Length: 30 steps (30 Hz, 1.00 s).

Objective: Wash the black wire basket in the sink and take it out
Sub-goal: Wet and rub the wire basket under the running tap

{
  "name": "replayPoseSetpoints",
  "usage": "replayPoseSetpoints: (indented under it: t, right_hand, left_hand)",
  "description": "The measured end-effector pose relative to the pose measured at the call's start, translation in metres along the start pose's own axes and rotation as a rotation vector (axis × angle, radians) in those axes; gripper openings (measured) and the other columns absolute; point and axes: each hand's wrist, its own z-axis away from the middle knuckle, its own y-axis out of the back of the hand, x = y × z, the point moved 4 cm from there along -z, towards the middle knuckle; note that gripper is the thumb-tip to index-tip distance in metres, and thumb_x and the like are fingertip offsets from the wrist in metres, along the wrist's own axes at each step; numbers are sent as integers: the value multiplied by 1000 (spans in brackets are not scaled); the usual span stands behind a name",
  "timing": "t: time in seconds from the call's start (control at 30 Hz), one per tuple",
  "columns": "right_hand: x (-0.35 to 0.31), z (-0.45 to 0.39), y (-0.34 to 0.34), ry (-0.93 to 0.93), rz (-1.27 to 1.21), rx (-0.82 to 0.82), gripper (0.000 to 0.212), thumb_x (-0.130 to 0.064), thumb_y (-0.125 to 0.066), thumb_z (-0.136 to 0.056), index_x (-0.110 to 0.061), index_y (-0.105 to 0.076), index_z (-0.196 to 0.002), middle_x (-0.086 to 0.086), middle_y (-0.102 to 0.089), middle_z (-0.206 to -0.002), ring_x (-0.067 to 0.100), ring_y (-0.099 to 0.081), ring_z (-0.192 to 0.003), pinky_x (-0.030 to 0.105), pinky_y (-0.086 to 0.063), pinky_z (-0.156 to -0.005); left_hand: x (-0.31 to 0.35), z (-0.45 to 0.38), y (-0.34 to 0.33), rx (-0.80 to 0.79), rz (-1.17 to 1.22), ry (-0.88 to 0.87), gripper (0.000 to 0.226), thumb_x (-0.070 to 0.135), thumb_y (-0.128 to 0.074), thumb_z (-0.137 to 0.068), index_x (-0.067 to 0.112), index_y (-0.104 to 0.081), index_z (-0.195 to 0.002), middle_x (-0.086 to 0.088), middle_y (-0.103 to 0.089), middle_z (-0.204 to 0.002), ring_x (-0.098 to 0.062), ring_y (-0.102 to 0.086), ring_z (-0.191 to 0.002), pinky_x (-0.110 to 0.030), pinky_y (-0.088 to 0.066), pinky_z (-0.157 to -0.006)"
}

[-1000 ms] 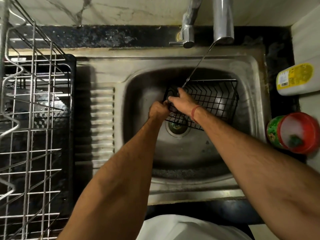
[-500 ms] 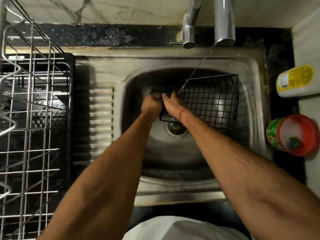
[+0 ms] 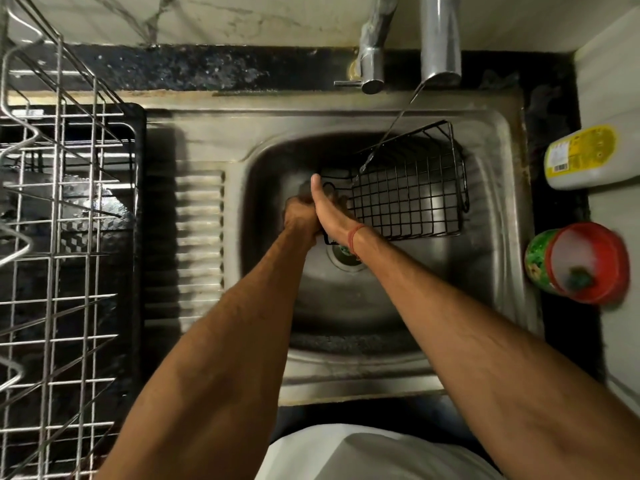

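Black wire-grid basket (image 3: 408, 199) tilted in steel sink (image 3: 498, 216), under water stream; left hand (image 3: 299, 216) and right hand (image 3: 329, 211) both grip its left end.

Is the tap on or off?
On. A thin stream of water runs from the tap down onto the black wire basket in the sink.

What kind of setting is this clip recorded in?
Most likely a home kitchen: a stainless steel sink with a running tap, a wire dish rack beside it, and a black wire basket being washed.
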Motion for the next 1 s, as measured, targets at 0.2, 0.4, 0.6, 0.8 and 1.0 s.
replayPoseSetpoints:
  t: [0.2,0.4,0.6,0.8,1.0]
  right_hand:
    - [-9,45,29,2,520,-165,91,-77,-5,-102,-16,-54,-148,12,-66,-124,25,-62,-113,42,-39,-105]
    - [-3,67,42,94,860,-256,77,-67,-15,-108,-16,-62,-141,-6,-55,-87,8,-47,-75,30,-39,-75]
    - [5,112,69,357,1572,-21,28,-44,-59,-104,-21,-65,-118,1,-65,-99,20,-64,-91,41,-56,-89]
    - [-1,145,91,619,1771,59,32,-12,-68,-97,-19,-57,-126,-2,-66,-99,19,-67,-90,37,-55,-83]
    - [-21,156,97,846,1754,113,30,-17,-63,-103,-22,-55,-132,-5,-49,-76,17,-53,-70,34,-50,-70]
  left_hand:
    - [-19,0,9,93,-27,49,29,22,-61,-109,2,-70,-128,-18,-77,-121,-32,-76,-107,-42,-63,-94]
    - [-24,2,14,79,32,-12,26,7,-69,-105,2,-68,-130,-11,-78,-111,-21,-76,-93,-39,-67,-85]
    - [-17,17,28,97,83,-34,13,-1,-63,-107,2,-65,-119,-8,-72,-96,-17,-66,-71,-22,-58,-52]
    - [-23,15,42,164,31,-61,19,3,-69,-104,-2,-71,-123,-10,-74,-97,-18,-70,-73,-23,-58,-54]
    - [-38,11,59,194,-47,-138,31,7,-70,-103,1,-65,-133,-18,-76,-121,-21,-77,-88,-21,-60,-59]
